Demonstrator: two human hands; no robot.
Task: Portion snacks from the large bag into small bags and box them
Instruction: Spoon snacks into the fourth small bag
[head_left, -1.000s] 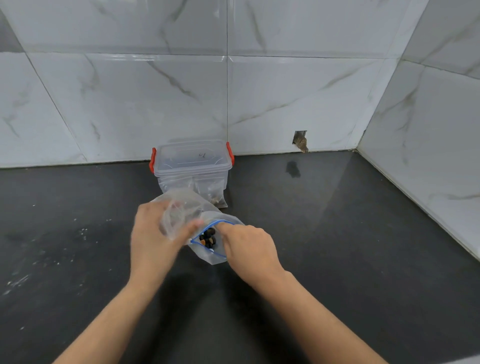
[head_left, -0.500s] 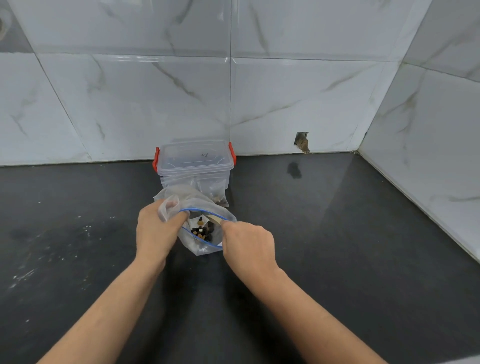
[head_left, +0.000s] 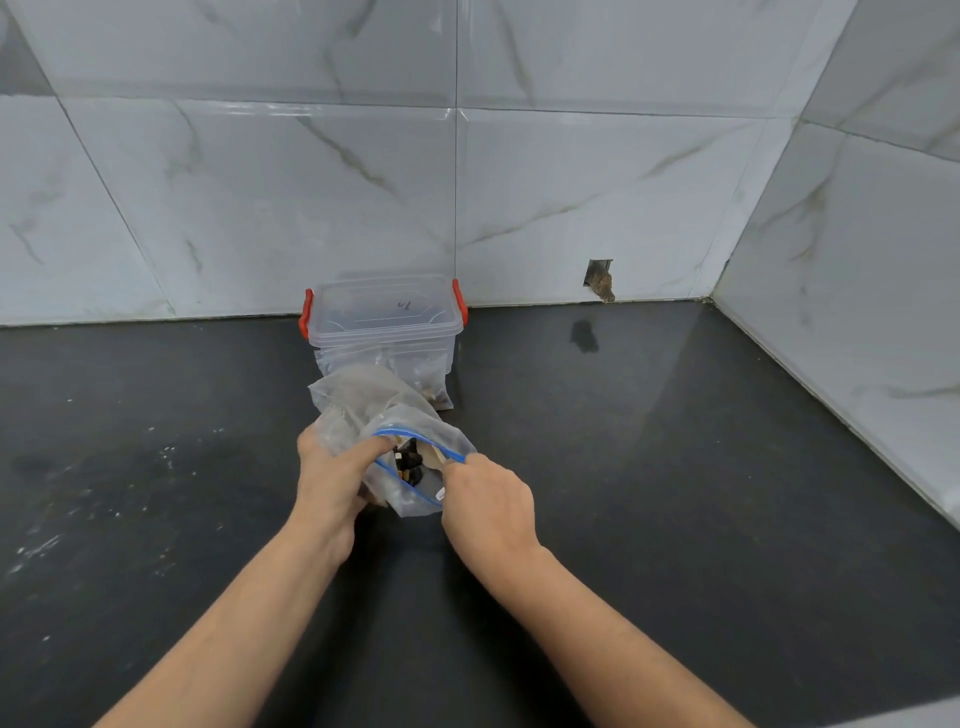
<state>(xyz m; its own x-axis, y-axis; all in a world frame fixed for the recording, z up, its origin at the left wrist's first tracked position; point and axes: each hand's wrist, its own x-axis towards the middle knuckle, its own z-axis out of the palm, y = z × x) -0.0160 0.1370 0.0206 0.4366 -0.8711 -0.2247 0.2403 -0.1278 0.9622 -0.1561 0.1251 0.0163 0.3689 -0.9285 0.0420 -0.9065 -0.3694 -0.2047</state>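
Note:
A small clear zip bag (head_left: 415, 493) with a blue seal strip stands open on the dark counter, with dark and orange snack pieces (head_left: 408, 462) inside. My left hand (head_left: 332, 478) grips its left rim together with a crumpled large clear bag (head_left: 358, 395) that rises behind it. My right hand (head_left: 488, 506) pinches the small bag's right rim near the blue strip. Behind them, against the wall, stands a clear plastic box (head_left: 384, 322) with red latches and its lid on; bagged snacks show through its wall.
The black counter (head_left: 675, 467) runs to marble-tiled walls at the back and right. A small hole (head_left: 600, 278) with debris sits low in the back wall. White specks dust the counter at the left.
My left hand has lowered the large bag and shifted its grip onto the small bag's left rim. The small bag's mouth is held wider. My right hand stays on the right rim.

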